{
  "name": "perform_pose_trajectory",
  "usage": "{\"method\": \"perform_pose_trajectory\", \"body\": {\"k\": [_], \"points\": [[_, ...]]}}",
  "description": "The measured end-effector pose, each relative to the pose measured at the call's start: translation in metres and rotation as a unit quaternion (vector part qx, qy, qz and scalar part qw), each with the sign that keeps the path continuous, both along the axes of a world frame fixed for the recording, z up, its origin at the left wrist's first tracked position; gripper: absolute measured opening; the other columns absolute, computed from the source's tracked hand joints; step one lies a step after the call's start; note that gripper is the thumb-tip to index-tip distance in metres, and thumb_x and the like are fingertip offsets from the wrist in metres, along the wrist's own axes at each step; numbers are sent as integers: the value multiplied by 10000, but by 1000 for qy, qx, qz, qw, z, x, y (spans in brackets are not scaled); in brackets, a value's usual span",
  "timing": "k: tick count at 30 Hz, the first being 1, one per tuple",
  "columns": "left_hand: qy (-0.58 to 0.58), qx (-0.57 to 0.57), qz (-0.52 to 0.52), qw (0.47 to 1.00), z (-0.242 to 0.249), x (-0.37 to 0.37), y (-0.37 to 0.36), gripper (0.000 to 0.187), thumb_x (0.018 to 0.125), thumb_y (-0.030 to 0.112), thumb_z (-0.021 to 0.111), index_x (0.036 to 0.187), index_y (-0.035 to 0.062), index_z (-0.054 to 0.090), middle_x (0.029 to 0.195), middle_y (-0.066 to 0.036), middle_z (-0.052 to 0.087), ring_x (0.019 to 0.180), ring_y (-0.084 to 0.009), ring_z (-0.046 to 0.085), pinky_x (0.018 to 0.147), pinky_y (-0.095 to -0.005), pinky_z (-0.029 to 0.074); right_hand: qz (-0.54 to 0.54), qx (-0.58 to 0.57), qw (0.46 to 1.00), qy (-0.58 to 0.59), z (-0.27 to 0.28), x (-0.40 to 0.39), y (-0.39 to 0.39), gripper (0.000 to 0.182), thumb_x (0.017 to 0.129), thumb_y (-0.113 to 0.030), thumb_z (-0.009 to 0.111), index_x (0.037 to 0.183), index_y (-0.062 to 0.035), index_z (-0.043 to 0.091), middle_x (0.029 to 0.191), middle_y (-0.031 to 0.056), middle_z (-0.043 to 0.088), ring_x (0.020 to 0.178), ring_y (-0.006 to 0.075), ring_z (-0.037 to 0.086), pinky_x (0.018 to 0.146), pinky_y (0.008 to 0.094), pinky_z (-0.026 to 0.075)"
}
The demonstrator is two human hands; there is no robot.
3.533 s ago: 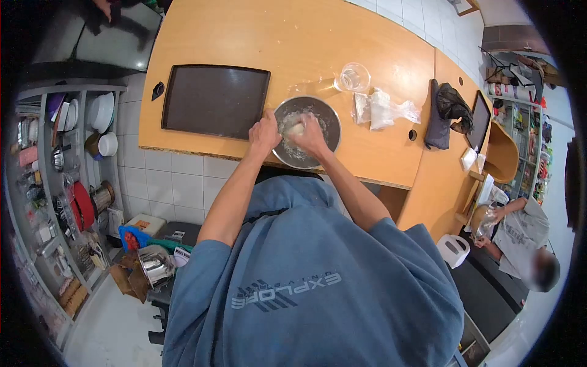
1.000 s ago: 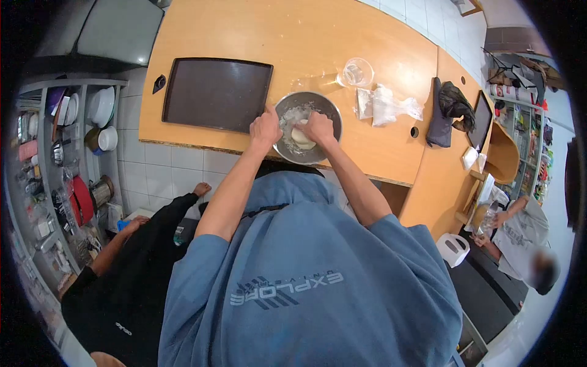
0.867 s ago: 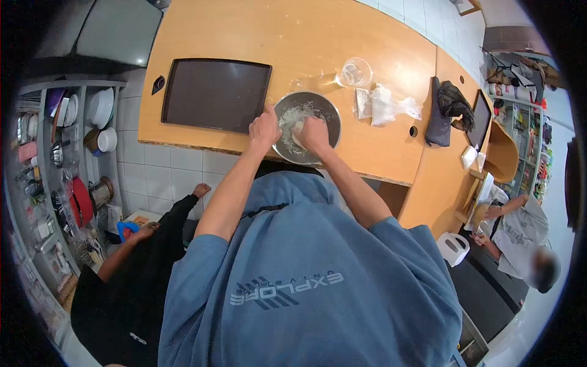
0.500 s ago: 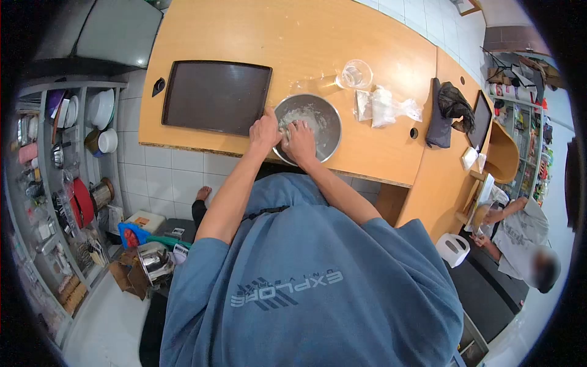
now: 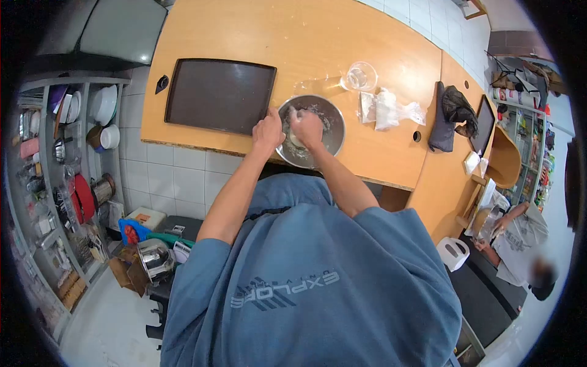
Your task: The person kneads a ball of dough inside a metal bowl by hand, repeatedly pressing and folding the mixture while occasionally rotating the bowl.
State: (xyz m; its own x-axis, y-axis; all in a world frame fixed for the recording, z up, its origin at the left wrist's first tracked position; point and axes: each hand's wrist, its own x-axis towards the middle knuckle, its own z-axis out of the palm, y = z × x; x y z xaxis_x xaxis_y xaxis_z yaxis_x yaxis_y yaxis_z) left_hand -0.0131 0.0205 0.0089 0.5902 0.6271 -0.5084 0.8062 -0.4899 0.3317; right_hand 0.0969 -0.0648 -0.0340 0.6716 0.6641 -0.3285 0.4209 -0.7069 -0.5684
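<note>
A steel bowl [image 5: 335, 137] stands near the front edge of the wooden table, with pale, floury dough [image 5: 298, 140] inside and bits stuck to its wall. My left hand [image 5: 268, 130] is closed on the bowl's left rim. Inside the bowl is my right hand [image 5: 306, 128], its fingers curled near the left inner wall; what they hold, if anything, is hidden. The dough lies partly beneath this hand.
Left of the bowl lies a dark tray [image 5: 220, 95]. Behind it stands a clear plastic cup [image 5: 362, 77], with a bag of white powder [image 5: 391, 110] to the right. A dark cloth [image 5: 441, 119] lies farther right. Another person [image 5: 520, 235] sits at far right.
My right hand has moved up and slightly right within the bowl, uncovering some dough. The view has shifted slightly. The foot seen at lower left no longer shows.
</note>
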Motion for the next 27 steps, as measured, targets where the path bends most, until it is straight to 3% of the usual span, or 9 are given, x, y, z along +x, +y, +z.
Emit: {"method": "perform_pose_trajectory", "body": {"k": [3,6,9,12,15,18,23,27], "points": [[1,-3,-2,1000,5,0,-1,571,783,77,714,1236,-84,407,947,-296,711,939,-456,706,827,-519,577,-53,92,994,24,10,10,-6,439,891,-417,692,810,14,672,850,222,681,844,410,648,780,507,508],[-1,2,-7,1000,4,0,-2,575,786,86,723,1235,-86,408,950,-294,711,942,-453,708,827,-518,579,-5,174,985,-17,27,5,-15,415,861,-376,719,895,18,595,950,204,633,1023,418,591,848,520,470],[0,6,-10,1000,5,0,-1,572,791,97,728,1232,-84,411,962,-293,710,954,-451,706,836,-517,578,103,123,986,-43,13,-2,-25,469,802,-328,762,1066,13,579,1007,190,612,1108,428,554,933,500,466],[-3,10,-10,1000,8,-2,-2,560,798,104,722,1229,-79,416,978,-292,709,969,-448,704,843,-513,576,88,-23,989,-118,27,-19,-30,637,762,-368,772,1217,24,557,1069,224,623,1107,424,567,976,504,475],[4,3,-5,1000,5,-2,-2,558,798,108,721,1231,-72,418,991,-289,709,982,-442,702,846,-510,576,171,-213,961,42,16,-7,-26,790,739,-372,759,1372,15,488,1150,275,613,1159,434,554,1007,533,468],[7,-1,-6,1000,5,-1,-1,553,799,110,717,1233,-65,421,1000,-288,710,991,-439,701,853,-510,573,227,-223,947,47,16,-5,-29,735,746,-349,764,1293,83,531,1221,336,591,1207,452,562,994,535,489],[16,-18,2,1000,11,0,-1,515,810,103,696,1220,-59,430,1014,-295,710,998,-441,699,866,-517,567,302,-166,938,-42,17,-5,-32,700,773,-294,743,1281,130,514,1178,374,589,1079,485,622,960,535,511],[12,-9,-1,1000,5,0,-2,560,812,97,694,1262,-80,410,1012,-299,708,998,-444,698,865,-517,567,255,-169,952,12,18,-7,-35,632,791,-214,703,1265,157,509,1139,370,596,1062,487,621,940,541,519]]}}
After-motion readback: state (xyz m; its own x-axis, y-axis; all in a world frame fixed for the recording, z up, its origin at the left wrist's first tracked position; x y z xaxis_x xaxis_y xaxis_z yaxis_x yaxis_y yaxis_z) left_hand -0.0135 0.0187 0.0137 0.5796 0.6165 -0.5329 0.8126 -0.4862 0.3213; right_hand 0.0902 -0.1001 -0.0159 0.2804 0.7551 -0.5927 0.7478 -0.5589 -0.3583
